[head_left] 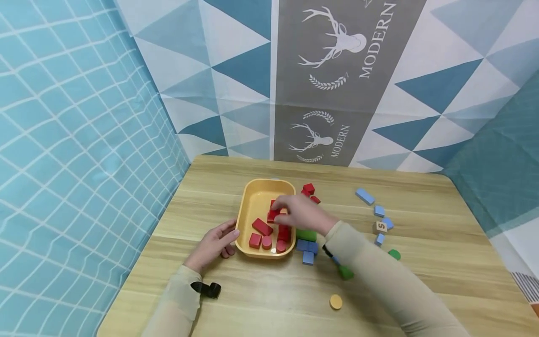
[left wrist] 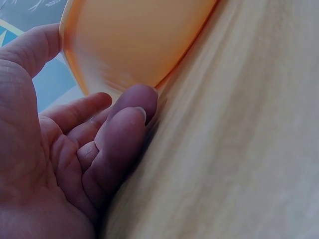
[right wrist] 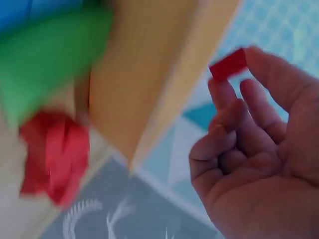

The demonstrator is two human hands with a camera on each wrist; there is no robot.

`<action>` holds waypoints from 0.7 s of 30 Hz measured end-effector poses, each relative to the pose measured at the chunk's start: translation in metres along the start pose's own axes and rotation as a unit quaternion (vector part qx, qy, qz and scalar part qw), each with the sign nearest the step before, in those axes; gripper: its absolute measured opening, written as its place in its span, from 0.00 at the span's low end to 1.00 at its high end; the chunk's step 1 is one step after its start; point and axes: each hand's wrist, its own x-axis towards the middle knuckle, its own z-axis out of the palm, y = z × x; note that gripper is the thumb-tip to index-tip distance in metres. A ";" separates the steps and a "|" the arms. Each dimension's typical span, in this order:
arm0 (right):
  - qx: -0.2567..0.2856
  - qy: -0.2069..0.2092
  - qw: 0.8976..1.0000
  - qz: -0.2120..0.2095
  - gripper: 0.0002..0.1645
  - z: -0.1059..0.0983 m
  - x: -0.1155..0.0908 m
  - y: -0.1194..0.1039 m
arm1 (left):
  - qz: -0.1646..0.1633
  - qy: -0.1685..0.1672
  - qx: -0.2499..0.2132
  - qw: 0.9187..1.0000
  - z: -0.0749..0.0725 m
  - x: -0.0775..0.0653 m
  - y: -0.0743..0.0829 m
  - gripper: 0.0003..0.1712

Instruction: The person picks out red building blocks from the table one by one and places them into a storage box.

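Observation:
In the right wrist view, the right hand [right wrist: 254, 144] pinches a small red block [right wrist: 229, 64] between thumb and fingertip. The head view has that right hand [head_left: 301, 211] above the right side of a yellow plastic tray [head_left: 248, 201]. Several red blocks lie in the tray, among them a rectangular one [head_left: 262, 227], a cube [head_left: 255, 241] and a round one [head_left: 266, 242]. The left hand [head_left: 216, 243] holds the tray's left side, thumb at the rim and fingers by its outer wall [left wrist: 124, 40].
Right of the tray are more red blocks [head_left: 309, 189], a green block [head_left: 306, 235] and dark blue blocks [head_left: 308, 258]. Light blue blocks [head_left: 364, 196] and a wooden letter cube [head_left: 381, 227] lie farther right. A yellow disc [head_left: 336, 302] is near the front. Patterned cloth [head_left: 240, 84] stands behind the table.

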 end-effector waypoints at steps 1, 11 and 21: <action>-0.015 -0.023 1.000 -0.013 0.13 0.008 0.000 -0.003 | 0.002 -0.002 -0.001 1.000 0.001 0.001 0.000 0.37; -0.136 -0.032 0.990 -0.027 0.13 0.052 0.003 -0.002 | 0.003 0.004 -0.001 1.000 0.003 0.002 0.002 0.35; -0.200 0.026 0.979 -0.024 0.13 0.068 0.003 0.000 | 0.000 0.000 0.004 1.000 0.002 0.001 0.002 0.36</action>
